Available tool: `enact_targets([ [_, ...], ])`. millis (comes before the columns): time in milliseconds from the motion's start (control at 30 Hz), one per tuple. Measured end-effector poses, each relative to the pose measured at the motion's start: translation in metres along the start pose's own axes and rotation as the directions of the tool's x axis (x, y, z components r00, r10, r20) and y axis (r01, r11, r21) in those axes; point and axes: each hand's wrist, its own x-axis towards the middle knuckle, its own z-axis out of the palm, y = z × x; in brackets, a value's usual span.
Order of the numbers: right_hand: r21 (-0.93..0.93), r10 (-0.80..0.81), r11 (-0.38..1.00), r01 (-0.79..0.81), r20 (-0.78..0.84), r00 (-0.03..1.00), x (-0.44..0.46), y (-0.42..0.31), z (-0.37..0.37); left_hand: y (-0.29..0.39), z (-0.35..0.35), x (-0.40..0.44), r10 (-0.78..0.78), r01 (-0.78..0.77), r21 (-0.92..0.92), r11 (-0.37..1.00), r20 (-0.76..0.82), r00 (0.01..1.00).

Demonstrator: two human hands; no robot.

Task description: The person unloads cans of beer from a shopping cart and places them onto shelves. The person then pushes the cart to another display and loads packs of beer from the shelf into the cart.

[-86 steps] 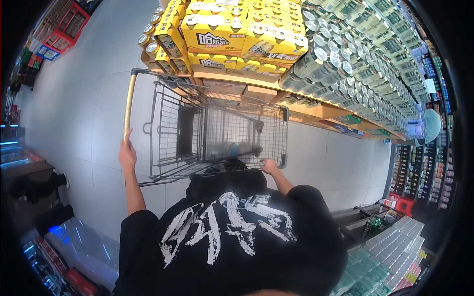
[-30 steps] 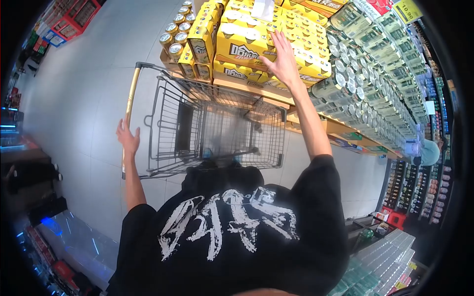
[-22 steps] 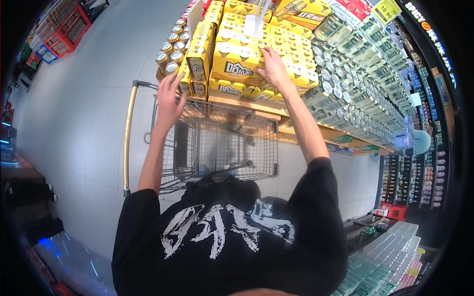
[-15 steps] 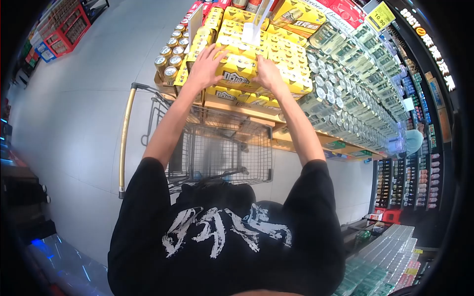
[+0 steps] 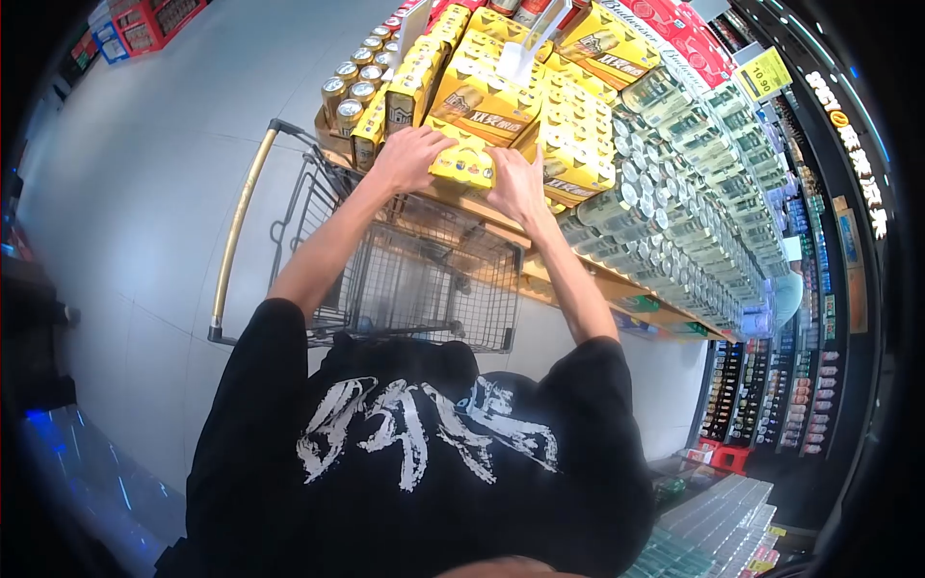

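Observation:
A yellow carton of cans (image 5: pixel 464 166) is held between my two hands at the front edge of the stacked display. My left hand (image 5: pixel 414 157) grips its left end, fingers over the top. My right hand (image 5: pixel 517 183) is closed on its right end, thumb toward the carton. Right behind it stands another yellow carton (image 5: pixel 487 101) with Chinese lettering. More yellow cartons (image 5: pixel 578 135) are stacked to the right, close to my right hand. The carton's underside is hidden.
A wire shopping cart (image 5: pixel 434 279) with a yellow handle (image 5: pixel 243 231) stands below my forearms. Gold cans (image 5: pixel 349 116) sit at the display's left corner. Green-and-silver can packs (image 5: pixel 665 207) run along the right, under a yellow price sign (image 5: pixel 763 74). Shelves of bottles (image 5: pixel 771 395) stand farther right.
Both hands have brought the carton toward me, off the front of the stack, and it has tipped so another face shows. The carton behind is now exposed. The view has shifted slightly.

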Motion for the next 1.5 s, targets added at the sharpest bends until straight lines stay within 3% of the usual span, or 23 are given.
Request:
enact_targets([
  [100,0.093,-0.063,0.994,0.06,0.029,0.998,-0.024,-0.025,-0.002,0.015,-0.013,-0.045,0.062,-0.064,-0.013,0.998,-0.121,0.991],
  [133,0.146,-0.073,0.987,0.067,0.035,0.997,-0.034,-0.032,0.001,0.026,-0.018,-0.061,0.012,-0.019,-0.05,0.999,-0.134,0.991],
  [333,0.285,-0.075,0.958,-0.028,0.344,0.936,-0.065,-0.082,0.02,0.047,-0.025,-0.144,-0.165,0.183,-0.166,0.969,0.114,0.98],
  [367,0.298,-0.032,0.949,-0.106,0.424,0.905,-0.067,-0.089,0.02,0.047,-0.022,-0.155,-0.187,0.212,-0.184,0.96,0.144,0.972],
  [467,0.361,-0.067,0.922,-0.141,0.507,0.859,-0.082,-0.093,0.054,0.046,-0.012,-0.186,-0.25,0.298,-0.239,0.924,0.213,0.945],
  [800,0.427,-0.078,0.883,-0.196,0.545,0.835,-0.11,-0.11,0.078,0.054,-0.005,-0.227,-0.288,0.367,-0.335,0.868,0.262,0.921],
  [967,0.469,-0.013,0.826,-0.314,0.572,0.82,-0.123,-0.114,0.083,0.052,0.0,-0.23,-0.297,0.405,-0.353,0.843,0.324,0.899],
  [1133,0.509,0.09,0.736,-0.447,0.58,0.81,-0.143,-0.115,0.091,0.056,-0.015,-0.226,-0.489,0.543,-0.517,0.662,0.251,0.836],
  [1167,0.511,0.106,0.72,-0.469,0.588,0.802,-0.145,-0.114,0.091,0.052,-0.008,-0.232,-0.496,0.514,-0.484,0.708,0.177,0.85],
  [1267,0.533,0.144,0.662,-0.526,0.598,0.788,-0.152,-0.113,0.092,0.054,0.003,-0.242,-0.625,0.569,-0.788,0.234,0.326,0.709],
  [1300,0.544,0.154,0.641,-0.541,0.6,0.785,-0.153,-0.113,0.091,0.054,0.003,-0.242,-0.61,0.564,-0.758,0.327,0.287,0.739],
  [1500,0.563,0.206,0.561,-0.606,0.615,0.761,-0.16,-0.111,0.082,0.068,0.023,-0.244,-0.596,0.527,-0.845,0.09,0.378,0.708],
])
